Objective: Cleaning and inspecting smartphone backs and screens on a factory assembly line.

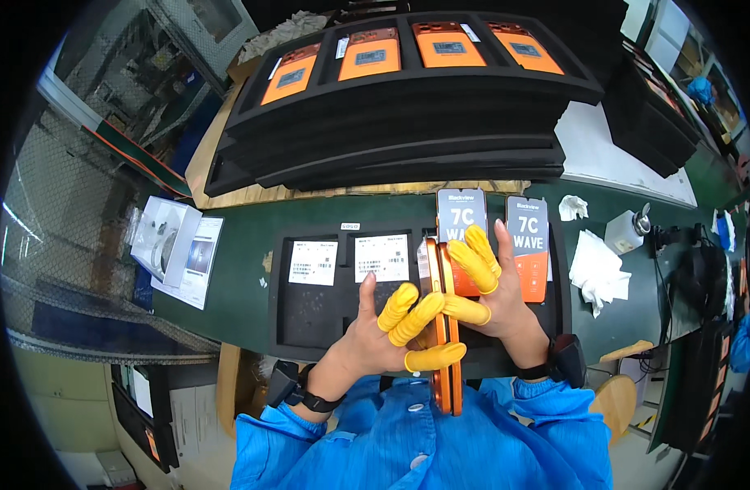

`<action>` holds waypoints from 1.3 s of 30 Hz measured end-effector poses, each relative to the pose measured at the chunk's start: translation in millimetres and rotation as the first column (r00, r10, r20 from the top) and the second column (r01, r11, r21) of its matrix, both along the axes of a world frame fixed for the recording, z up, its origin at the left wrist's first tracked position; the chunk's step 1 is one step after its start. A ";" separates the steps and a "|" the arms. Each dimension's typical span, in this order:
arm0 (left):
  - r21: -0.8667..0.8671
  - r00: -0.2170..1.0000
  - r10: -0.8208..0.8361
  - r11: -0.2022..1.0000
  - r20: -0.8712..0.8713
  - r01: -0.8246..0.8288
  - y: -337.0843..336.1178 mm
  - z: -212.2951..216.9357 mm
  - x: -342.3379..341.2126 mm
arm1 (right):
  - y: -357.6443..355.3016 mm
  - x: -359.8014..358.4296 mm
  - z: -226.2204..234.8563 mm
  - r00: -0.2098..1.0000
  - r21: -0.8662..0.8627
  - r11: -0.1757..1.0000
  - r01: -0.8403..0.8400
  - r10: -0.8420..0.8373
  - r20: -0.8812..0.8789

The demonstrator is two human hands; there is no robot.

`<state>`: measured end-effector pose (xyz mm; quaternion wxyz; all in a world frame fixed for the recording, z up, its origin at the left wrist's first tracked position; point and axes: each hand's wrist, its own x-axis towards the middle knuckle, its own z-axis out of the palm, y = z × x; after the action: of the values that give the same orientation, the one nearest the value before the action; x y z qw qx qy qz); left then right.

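Note:
Two orange smartphones (454, 392) stand on edge, close together, between my hands in front of my chest. Yellow finger cots cover several fingers on each hand. From the left side, my left hand (373, 339) presses its covered fingers on the phones, thumb raised. My right hand (506, 302) grips them from the other side, its thumb also up. Beyond my fingers, a phone with a printed screen film (461, 211) lies partly hidden in the black foam tray (297, 327). Another film-covered phone (528, 273) lies to its right.
White printed labels (313, 265) lie in the tray's left compartments. Stacked black foam trays (391, 122) holding orange phones rise at the back. A white box (167, 237) sits left; crumpled tissue (597, 273) and a pump bottle (625, 232) are at right on the green tabletop (236, 278).

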<state>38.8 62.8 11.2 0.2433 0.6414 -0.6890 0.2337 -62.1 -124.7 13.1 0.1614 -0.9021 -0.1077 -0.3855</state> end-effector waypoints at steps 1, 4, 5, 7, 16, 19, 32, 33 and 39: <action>0.025 0.999 0.017 1.000 0.047 -0.019 2.1 -4.3 1.6 | -1.8 -0.8 -0.7 0.999 -0.038 0.999 0.005 -0.007 -0.032; -0.033 0.991 0.015 0.999 0.136 -0.010 8.1 -7.8 -1.0 | 2.3 -0.1 0.1 1.000 0.077 0.997 0.014 -0.013 -0.011; -0.041 0.983 0.023 0.999 0.183 -0.016 10.9 -9.2 -1.7 | 3.6 1.1 -3.4 1.000 0.179 0.984 0.019 -0.017 -0.012; -0.107 0.967 0.035 0.994 0.251 -0.009 9.9 -12.1 -3.1 | 1.3 1.3 -2.1 1.000 0.228 0.973 0.022 -0.017 -0.025; -0.122 0.963 0.024 0.992 0.267 0.009 11.9 -15.1 -12.7 | -3.1 1.5 -2.7 0.997 0.219 0.976 0.007 0.010 -0.077; -0.113 0.978 -0.039 0.992 0.206 0.063 9.6 -10.6 -12.1 | -2.4 3.4 0.3 0.996 0.197 0.980 -0.007 0.025 -0.088; -0.485 -0.244 -0.553 0.826 -0.797 -0.288 12.8 28.3 -8.0 | 34.0 -1.0 12.9 0.947 0.685 0.696 -0.216 0.321 -0.027; -0.482 -0.336 -0.584 0.806 -0.739 -0.343 10.4 26.4 -2.8 | 37.5 0.8 10.2 0.952 0.703 0.685 -0.194 0.304 -0.033; -0.477 -0.727 -0.598 0.775 -0.339 -0.415 8.8 15.0 -1.3 | 57.0 30.6 23.1 0.992 0.667 0.735 -0.119 0.063 0.107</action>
<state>37.4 71.7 26.2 0.9085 0.1719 -0.0015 -0.3809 -31.5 -67.6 36.2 0.4900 -0.7613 -0.0115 -0.4245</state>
